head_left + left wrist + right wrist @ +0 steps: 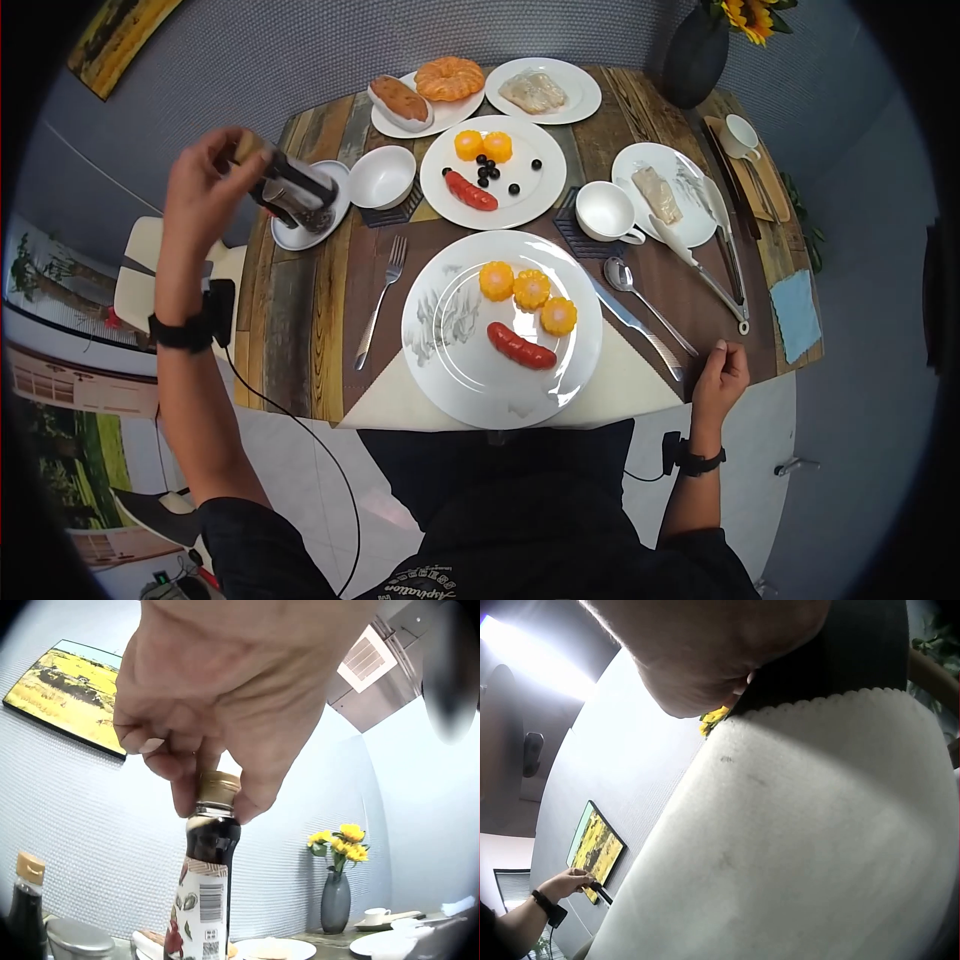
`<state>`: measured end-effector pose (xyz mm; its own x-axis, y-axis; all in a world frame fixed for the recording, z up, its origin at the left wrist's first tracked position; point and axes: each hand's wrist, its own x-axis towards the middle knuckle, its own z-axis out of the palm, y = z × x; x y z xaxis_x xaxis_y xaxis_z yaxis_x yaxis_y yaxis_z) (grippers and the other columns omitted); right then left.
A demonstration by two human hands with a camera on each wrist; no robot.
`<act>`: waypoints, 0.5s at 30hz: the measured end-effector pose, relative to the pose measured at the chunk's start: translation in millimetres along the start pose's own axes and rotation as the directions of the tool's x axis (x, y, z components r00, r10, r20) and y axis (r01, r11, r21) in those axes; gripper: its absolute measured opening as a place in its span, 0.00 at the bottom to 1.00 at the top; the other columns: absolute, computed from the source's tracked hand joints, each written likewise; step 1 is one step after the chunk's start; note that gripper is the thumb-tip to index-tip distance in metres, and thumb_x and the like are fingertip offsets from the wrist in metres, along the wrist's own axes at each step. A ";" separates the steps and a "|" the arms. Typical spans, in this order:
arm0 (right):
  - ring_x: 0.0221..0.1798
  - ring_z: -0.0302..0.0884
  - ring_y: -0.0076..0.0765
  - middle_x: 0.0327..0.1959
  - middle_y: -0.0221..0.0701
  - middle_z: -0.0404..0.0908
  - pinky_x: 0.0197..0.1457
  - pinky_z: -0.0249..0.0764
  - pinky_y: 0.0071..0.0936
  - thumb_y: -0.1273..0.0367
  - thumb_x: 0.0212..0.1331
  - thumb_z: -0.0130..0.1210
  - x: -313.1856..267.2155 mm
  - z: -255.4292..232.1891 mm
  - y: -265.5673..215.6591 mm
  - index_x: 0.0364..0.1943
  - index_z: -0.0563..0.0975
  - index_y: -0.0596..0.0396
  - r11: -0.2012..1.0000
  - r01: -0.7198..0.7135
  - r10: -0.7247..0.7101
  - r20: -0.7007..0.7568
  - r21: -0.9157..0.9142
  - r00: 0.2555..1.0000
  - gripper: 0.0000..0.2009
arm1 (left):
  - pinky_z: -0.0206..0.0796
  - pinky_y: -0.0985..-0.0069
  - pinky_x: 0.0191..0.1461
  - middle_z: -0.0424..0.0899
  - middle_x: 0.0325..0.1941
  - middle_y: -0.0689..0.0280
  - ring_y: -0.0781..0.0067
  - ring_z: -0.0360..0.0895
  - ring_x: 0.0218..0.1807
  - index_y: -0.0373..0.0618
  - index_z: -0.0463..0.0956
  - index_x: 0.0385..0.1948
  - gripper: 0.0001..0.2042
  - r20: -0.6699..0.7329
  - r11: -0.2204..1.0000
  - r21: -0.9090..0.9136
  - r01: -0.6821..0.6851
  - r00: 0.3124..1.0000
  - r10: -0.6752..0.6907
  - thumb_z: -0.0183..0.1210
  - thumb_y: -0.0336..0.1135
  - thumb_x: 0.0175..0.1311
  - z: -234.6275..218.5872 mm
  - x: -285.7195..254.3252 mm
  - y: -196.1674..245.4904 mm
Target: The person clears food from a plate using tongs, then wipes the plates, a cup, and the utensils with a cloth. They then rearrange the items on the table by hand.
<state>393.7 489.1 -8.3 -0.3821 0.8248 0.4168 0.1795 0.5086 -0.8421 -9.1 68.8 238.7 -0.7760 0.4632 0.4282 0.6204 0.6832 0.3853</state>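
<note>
By its gold cap, my left hand (205, 185) grips a sauce bottle (206, 896) with dark liquid and a printed white label. In the head view the bottle tilts over a small white dish (290, 238) at the table's left side. A second dark bottle (28, 919) with a gold cap and a grey-lidded container (79, 936) stand lower left in the left wrist view. My right hand (722, 380) rests at the table's front right edge, fingers loosely curled and holding nothing. The large plate (440, 390) between my hands bears corn slices (531, 289) and a sausage (521, 346).
Behind stands a plate (545, 205) with corn, a sausage and black berries. A bowl (382, 178) and a cup (606, 212) flank it. A fork (381, 305), knife (640, 330), spoon (650, 305) and tongs (715, 285) lie about. A vase (693, 60) stands back right.
</note>
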 end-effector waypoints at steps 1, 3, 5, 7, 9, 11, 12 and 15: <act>0.29 0.62 0.16 0.24 0.22 0.70 0.32 0.61 0.19 0.69 0.72 0.54 0.5 0.1 0.0 0.30 0.73 0.60 1.000 -0.003 0.003 0.006 -0.005 1.000 0.11 | 0.67 0.76 0.41 0.82 0.32 0.68 0.78 0.73 0.36 0.33 0.82 0.42 0.16 0.060 0.999 -0.025 0.039 0.997 -0.037 0.67 0.39 0.61 4.6 -9.0 7.2; 0.29 0.62 0.16 0.24 0.22 0.70 0.32 0.62 0.20 0.69 0.72 0.54 0.9 0.0 1.6 0.30 0.73 0.60 1.000 -0.004 0.005 0.016 -0.011 1.000 0.12 | 0.67 0.76 0.40 0.81 0.30 0.67 0.78 0.74 0.34 0.32 0.82 0.40 0.16 0.128 0.994 -0.051 0.095 0.988 -0.088 0.69 0.37 0.59 19.6 -25.2 15.5; 0.30 0.62 0.17 0.24 0.22 0.70 0.34 0.62 0.20 0.69 0.72 0.54 1.2 0.9 3.6 0.30 0.73 0.60 1.000 0.023 -0.023 0.005 -0.021 1.000 0.12 | 0.67 0.76 0.39 0.81 0.29 0.67 0.78 0.74 0.33 0.32 0.82 0.39 0.15 0.154 0.990 -0.060 0.128 0.981 -0.118 0.69 0.36 0.57 33.1 -35.1 13.5; 0.30 0.62 0.18 0.24 0.23 0.70 0.34 0.62 0.20 0.69 0.72 0.54 1.3 0.7 2.4 0.30 0.73 0.61 1.000 0.016 -0.016 0.014 -0.019 1.000 0.12 | 0.66 0.76 0.37 0.81 0.26 0.64 0.79 0.74 0.30 0.31 0.81 0.38 0.16 0.187 0.994 0.026 0.108 0.976 -0.111 0.70 0.35 0.55 45.8 -40.6 8.7; 0.31 0.63 0.18 0.24 0.23 0.70 0.35 0.63 0.21 0.69 0.72 0.54 0.7 -0.4 2.5 0.30 0.73 0.61 1.000 0.009 -0.008 0.024 -0.019 1.000 0.12 | 0.66 0.76 0.36 0.80 0.25 0.64 0.79 0.74 0.29 0.31 0.81 0.38 0.15 0.182 0.996 0.029 0.083 0.979 -0.087 0.70 0.35 0.55 59.0 -43.4 3.8; 0.31 0.63 0.18 0.24 0.23 0.70 0.35 0.63 0.21 0.69 0.72 0.54 1.0 0.2 4.3 0.30 0.73 0.61 1.000 0.009 -0.008 0.018 -0.028 1.000 0.12 | 0.66 0.76 0.35 0.80 0.24 0.64 0.79 0.74 0.27 0.32 0.81 0.37 0.15 0.153 0.999 -0.001 0.038 0.988 -0.037 0.70 0.35 0.55 70.4 -46.5 -2.3; 0.31 0.63 0.18 0.24 0.23 0.70 0.35 0.63 0.21 0.69 0.72 0.54 1.5 0.3 3.7 0.30 0.73 0.61 1.000 0.011 -0.010 0.019 -0.029 1.000 0.12 | 0.66 0.76 0.35 0.80 0.24 0.64 0.79 0.74 0.27 0.32 0.81 0.37 0.15 0.152 0.999 -0.002 0.039 0.988 -0.038 0.70 0.35 0.55 72.8 -47.0 -3.8; 0.31 0.63 0.18 0.24 0.23 0.70 0.35 0.63 0.21 0.69 0.72 0.54 1.1 -0.5 2.7 0.30 0.73 0.61 0.999 -0.009 0.010 0.028 -0.034 1.000 0.12 | 0.67 0.74 0.35 0.81 0.26 0.62 0.79 0.75 0.30 0.33 0.81 0.38 0.15 0.164 0.994 -0.016 0.111 0.981 -0.107 0.70 0.36 0.55 80.2 -47.8 -7.5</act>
<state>394.2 491.5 -9.9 -0.4057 0.8226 0.3983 0.2133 0.5090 -0.8339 14.2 86.9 149.8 -0.8458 0.4742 0.2444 0.5324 0.7211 0.4434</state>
